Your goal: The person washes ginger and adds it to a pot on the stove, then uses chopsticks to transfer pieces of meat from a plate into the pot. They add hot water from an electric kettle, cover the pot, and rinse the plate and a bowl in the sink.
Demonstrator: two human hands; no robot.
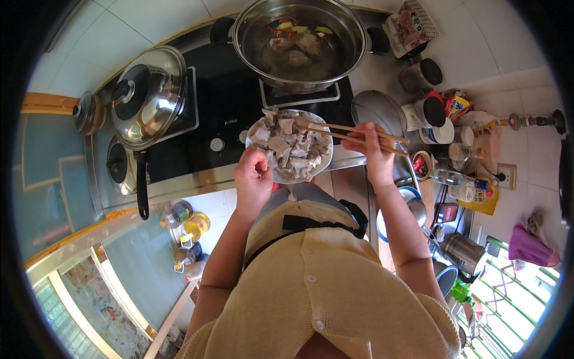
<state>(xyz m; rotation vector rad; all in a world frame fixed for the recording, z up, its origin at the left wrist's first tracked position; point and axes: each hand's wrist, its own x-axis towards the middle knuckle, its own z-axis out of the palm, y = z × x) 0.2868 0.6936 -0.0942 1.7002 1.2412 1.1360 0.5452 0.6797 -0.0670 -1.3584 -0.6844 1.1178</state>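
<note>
A white plate (327,160) heaped with pale, cooked-looking meat pieces (287,146) is at the front edge of the stove. My left hand (254,177) grips its near left rim, fingers curled in beside the meat. In my right hand (373,152) is a pair of wooden chopsticks (341,131), slightly parted. Their tips reach the meat at the plate's upper right; whether they pinch a piece is hard to see. Behind the plate, a wide steel pot (300,83) on the rear burner holds liquid with a few meat chunks (298,58), red chillies and pale yellow-green slices (300,29).
A lidded pan (145,101) with a black handle (142,188) occupies the left burner. To the right stand a strainer (376,105), jars (428,74), a clear bottle (457,181) and a ladle (417,211). Oil bottles (196,226) stand on the floor at lower left.
</note>
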